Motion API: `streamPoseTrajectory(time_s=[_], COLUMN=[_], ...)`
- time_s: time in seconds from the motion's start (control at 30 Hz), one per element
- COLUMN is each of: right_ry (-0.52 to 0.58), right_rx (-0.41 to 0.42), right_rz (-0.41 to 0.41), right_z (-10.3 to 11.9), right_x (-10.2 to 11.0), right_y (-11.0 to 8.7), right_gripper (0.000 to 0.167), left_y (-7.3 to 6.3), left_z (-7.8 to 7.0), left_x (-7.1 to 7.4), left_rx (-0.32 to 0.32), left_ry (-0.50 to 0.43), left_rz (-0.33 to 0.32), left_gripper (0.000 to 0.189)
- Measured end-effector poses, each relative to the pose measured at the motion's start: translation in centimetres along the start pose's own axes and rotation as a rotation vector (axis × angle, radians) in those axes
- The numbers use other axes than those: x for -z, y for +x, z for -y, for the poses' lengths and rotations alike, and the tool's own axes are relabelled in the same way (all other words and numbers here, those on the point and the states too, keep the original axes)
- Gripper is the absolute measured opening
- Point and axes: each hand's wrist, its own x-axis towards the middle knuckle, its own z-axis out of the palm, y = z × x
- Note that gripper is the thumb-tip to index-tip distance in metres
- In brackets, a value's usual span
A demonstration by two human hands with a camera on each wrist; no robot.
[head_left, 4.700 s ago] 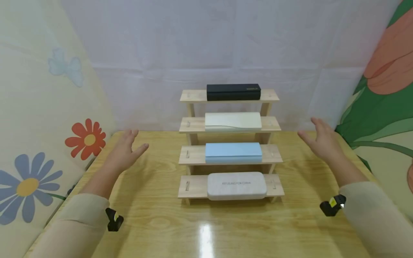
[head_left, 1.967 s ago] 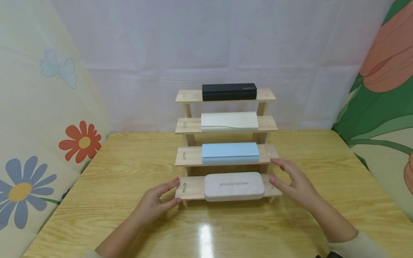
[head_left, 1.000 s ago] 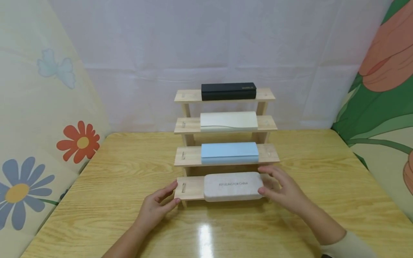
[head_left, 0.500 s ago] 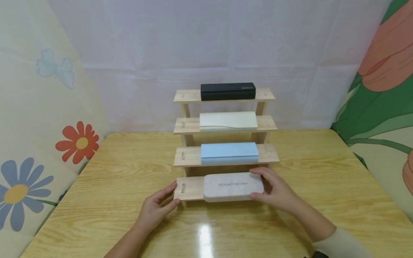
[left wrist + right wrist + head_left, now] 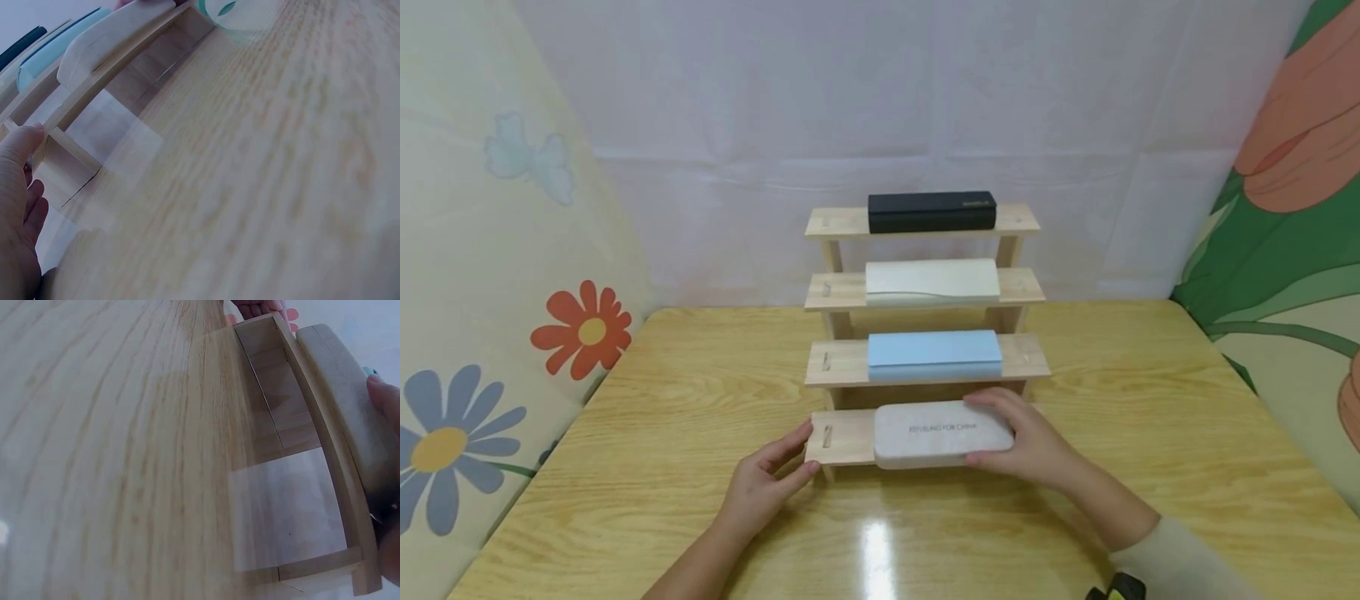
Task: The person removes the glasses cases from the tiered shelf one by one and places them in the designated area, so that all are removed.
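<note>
A pale grey glasses case (image 5: pixel 917 442) with dark lettering lies on the bottom step of a stepped wooden display stand (image 5: pixel 842 450). My right hand (image 5: pixel 1026 437) grips its right end, thumb on the front side and fingers on the back. In the right wrist view the case (image 5: pixel 340 381) sits along the step's edge. My left hand (image 5: pixel 763 479) pinches the left end of the bottom step. The left wrist view shows that thumb (image 5: pixel 25 140) against the step's corner. Higher steps bear a light blue case (image 5: pixel 934 350), a cream case (image 5: pixel 932 279) and a black case (image 5: pixel 932 215).
The stand rests on a wood-grain table (image 5: pixel 715 392). A white cloth backdrop (image 5: pixel 760 150) hangs behind. Panels with painted flowers flank both sides, including a red flower (image 5: pixel 591 332) on the left.
Both hands have come in from the table's sides to the stand. The left took hold of the bottom step's end; the right slid leftward onto the grey case and gripped it.
</note>
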Motion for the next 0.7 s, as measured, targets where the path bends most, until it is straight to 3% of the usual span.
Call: streamPoseTrajectory(time_s=[0.37,0.57,0.7], right_ry=[-0.047,-0.058,-0.069], right_rx=[0.014,-0.006,-0.003], right_rz=[0.034,0.044,0.048], right_z=[0.2,0.34,0.22], right_x=[-0.33,-0.31,-0.31], right_y=[0.32,0.34,0.35], right_gripper=[0.069,0.069,0.07], left_y=[0.08,0.36,0.47], left_z=[0.11,0.33,0.34], left_x=[0.09,0.41,0.61], left_rx=[-0.001,-0.02,0.001], left_ry=[-0.007,0.041,0.06], left_rz=[0.009,0.023,0.033], left_gripper=[0.046,0.045,0.045])
